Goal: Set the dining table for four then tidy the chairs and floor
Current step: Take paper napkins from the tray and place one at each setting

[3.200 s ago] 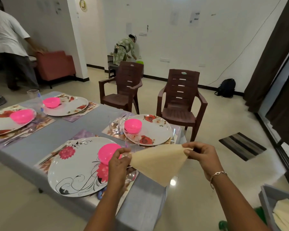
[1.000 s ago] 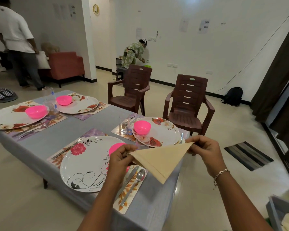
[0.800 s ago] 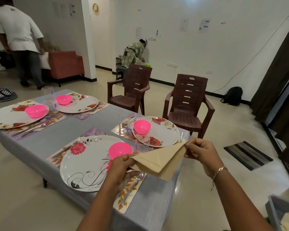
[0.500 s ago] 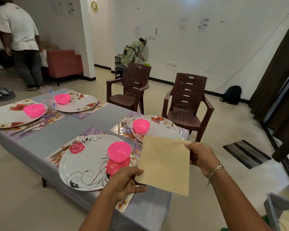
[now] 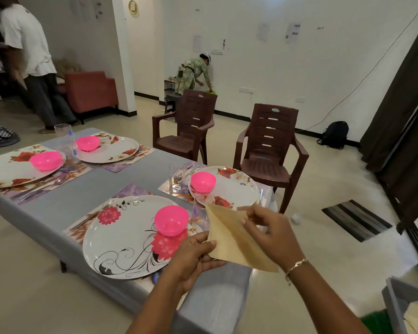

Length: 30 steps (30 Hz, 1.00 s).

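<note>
Your left hand and right hand both pinch the napkin, held above the near corner of the table. 4 plates with bowls are set (cutlery too); napkins, the 2 chairs and floor remain, I judge.

Now right fingers over napkin

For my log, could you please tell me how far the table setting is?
Done: four plates, each with a pink bowl, sit on the table. In hand: left hand and right hand hold a beige napkin. Left: no napkin laid yet; two brown chairs stand apart from the table.
</note>
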Motion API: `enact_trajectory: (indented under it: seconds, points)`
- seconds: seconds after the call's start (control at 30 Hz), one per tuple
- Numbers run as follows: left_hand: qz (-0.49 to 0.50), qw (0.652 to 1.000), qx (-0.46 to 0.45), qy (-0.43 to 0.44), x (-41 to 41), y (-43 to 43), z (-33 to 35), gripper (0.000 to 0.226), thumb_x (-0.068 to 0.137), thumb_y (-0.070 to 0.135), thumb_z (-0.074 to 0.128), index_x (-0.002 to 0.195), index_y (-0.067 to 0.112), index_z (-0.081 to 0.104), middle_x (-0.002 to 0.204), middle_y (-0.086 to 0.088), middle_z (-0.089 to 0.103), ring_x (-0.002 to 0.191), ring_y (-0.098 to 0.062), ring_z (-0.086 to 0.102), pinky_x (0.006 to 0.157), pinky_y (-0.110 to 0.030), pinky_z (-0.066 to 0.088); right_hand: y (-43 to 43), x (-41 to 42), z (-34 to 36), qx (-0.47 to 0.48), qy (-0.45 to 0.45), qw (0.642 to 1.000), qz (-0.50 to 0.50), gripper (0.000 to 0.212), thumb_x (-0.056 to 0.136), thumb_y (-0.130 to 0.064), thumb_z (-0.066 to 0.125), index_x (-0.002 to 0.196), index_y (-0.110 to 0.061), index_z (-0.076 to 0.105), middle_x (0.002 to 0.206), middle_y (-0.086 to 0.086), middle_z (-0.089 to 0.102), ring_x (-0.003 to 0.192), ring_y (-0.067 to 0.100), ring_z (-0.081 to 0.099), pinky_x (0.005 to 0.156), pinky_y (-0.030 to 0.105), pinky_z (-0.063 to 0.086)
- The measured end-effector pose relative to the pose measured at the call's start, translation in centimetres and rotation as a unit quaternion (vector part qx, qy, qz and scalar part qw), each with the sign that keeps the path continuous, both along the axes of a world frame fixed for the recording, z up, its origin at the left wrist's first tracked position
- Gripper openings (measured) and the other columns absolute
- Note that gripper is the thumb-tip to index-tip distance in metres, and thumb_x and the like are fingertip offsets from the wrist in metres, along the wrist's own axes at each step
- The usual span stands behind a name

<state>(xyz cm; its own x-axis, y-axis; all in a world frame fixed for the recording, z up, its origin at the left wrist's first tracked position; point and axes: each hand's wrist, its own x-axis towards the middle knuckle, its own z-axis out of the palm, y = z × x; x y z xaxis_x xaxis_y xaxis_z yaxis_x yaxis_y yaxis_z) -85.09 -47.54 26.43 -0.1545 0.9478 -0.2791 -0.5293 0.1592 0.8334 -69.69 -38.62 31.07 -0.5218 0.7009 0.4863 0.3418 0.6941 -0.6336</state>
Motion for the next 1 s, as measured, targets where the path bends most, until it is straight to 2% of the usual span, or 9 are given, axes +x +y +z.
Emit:
enact_trajectory:
  seconds: [0.1, 0.23, 0.43, 0.5, 0.6, 0.7, 0.8, 0.9, 1.0]
  points:
    - [-0.007, 1.0, 0.022, -0.001, 0.7, 0.0, 0.5, 0.024, 0.093, -0.006, 0.043, 0.109, 0.0, 0.059, 0.073, -0.009, 0.071, 0.059, -0.014, 0.069, 0.065, -0.032, 0.06, -1.8, -1.3, -1.5, 0.12, -0.047, 0.992, 0.014, 0.027, 0.082, -0.034, 0.05, 0.093, -0.017, 0.068, 0.08, -0.009, 0.069, 0.071, 0.006, 0.063, 0.062, 0.02, 0.051]
    - [0.012, 0.999, 0.039, -0.016, 0.8, 0.0, 0.7, 0.028, 0.091, -0.009, 0.041, 0.105, 0.003, 0.063, 0.077, -0.01, 0.072, 0.062, -0.014, 0.068, 0.057, -0.027, 0.057, -3.1, -2.0, -3.4, 0.243, -0.126, 0.962, 0.02, 0.02, 0.082, -0.032, 0.05, 0.082, -0.019, 0.066, 0.091, -0.008, 0.07, 0.066, 0.008, 0.063, 0.059, 0.017, 0.048]
    - [0.069, 0.991, 0.044, -0.102, 0.4, -0.2, 0.3, 0.031, 0.094, 0.022, 0.045, 0.112, 0.003, 0.061, 0.095, -0.014, 0.072, 0.078, -0.021, 0.07, 0.056, -0.03, 0.057, -3.4, -2.0, -4.9, 0.275, -0.167, 0.945, 0.061, 0.034, 0.093, -0.04, 0.041, 0.081, -0.023, 0.067, 0.108, -0.005, 0.069, 0.107, 0.012, 0.063, 0.084, 0.023, 0.051]
    - [0.076, 0.993, 0.053, -0.078, 0.4, -0.2, 0.2, 0.025, 0.092, 0.011, 0.048, 0.112, 0.003, 0.06, 0.092, -0.011, 0.072, 0.077, -0.02, 0.07, 0.056, -0.028, 0.057, -3.5, -1.9, -4.8, 0.192, -0.093, 0.973, 0.083, 0.031, 0.093, -0.039, 0.044, 0.085, -0.021, 0.068, 0.111, -0.006, 0.067, 0.114, 0.007, 0.057, 0.09, 0.02, 0.047]
    - [0.09, 0.992, 0.048, -0.068, 0.3, -0.2, 0.3, 0.023, 0.092, -0.004, 0.043, 0.103, 0.006, 0.062, 0.083, -0.008, 0.073, 0.068, -0.017, 0.07, 0.052, -0.026, 0.055, -3.0, -1.6, -3.7, 0.016, 0.074, 0.997, 0.012, 0.022, 0.084, -0.035, 0.052, 0.088, -0.02, 0.068, 0.105, -0.014, 0.066, 0.106, -0.004, 0.056, 0.086, 0.01, 0.044]
    - [0.094, 0.993, 0.042, -0.063, 0.2, -0.3, 0.4, 0.024, 0.092, -0.005, 0.043, 0.1, 0.007, 0.062, 0.081, -0.007, 0.073, 0.067, -0.017, 0.069, 0.05, -0.024, 0.054, -1.3, -1.1, -2.4, -0.182, 0.125, 0.974, -0.048, 0.014, 0.084, -0.031, 0.06, 0.09, -0.021, 0.068, 0.095, -0.012, 0.068, 0.094, 0.004, 0.061, 0.078, 0.014, 0.047]
    - [0.076, 0.995, 0.043, -0.058, 0.0, -0.3, 0.2, 0.024, 0.092, -0.005, 0.042, 0.099, 0.006, 0.062, 0.081, -0.008, 0.074, 0.067, -0.016, 0.07, 0.051, -0.025, 0.055, -0.1, -0.8, -1.6, -0.399, 0.118, 0.909, -0.007, 0.011, 0.089, -0.016, 0.059, 0.091, -0.012, 0.068, 0.087, 0.001, 0.069, 0.08, 0.011, 0.063, 0.066, 0.016, 0.049]
    - [0.06, 0.996, 0.036, -0.057, -0.1, -0.4, -0.1, 0.023, 0.091, -0.005, 0.044, 0.103, 0.005, 0.062, 0.086, -0.01, 0.073, 0.072, -0.02, 0.069, 0.055, -0.028, 0.057, -0.1, -0.7, -1.4, -0.458, 0.095, 0.884, 0.007, 0.011, 0.088, -0.006, 0.058, 0.089, -0.005, 0.069, 0.074, 0.003, 0.067, 0.064, 0.009, 0.06, 0.053, 0.014, 0.047]
    - [0.038, 0.998, 0.025, -0.053, -0.4, -0.3, -0.4, 0.025, 0.086, -0.001, 0.052, 0.109, 0.005, 0.061, 0.095, -0.013, 0.07, 0.082, -0.023, 0.065, 0.059, -0.03, 0.058, 0.1, -0.7, -1.3, -0.443, 0.08, 0.893, -0.007, 0.016, 0.086, 0.002, 0.057, 0.081, -0.008, 0.068, 0.069, 0.002, 0.064, 0.06, 0.009, 0.058, 0.052, 0.014, 0.047]
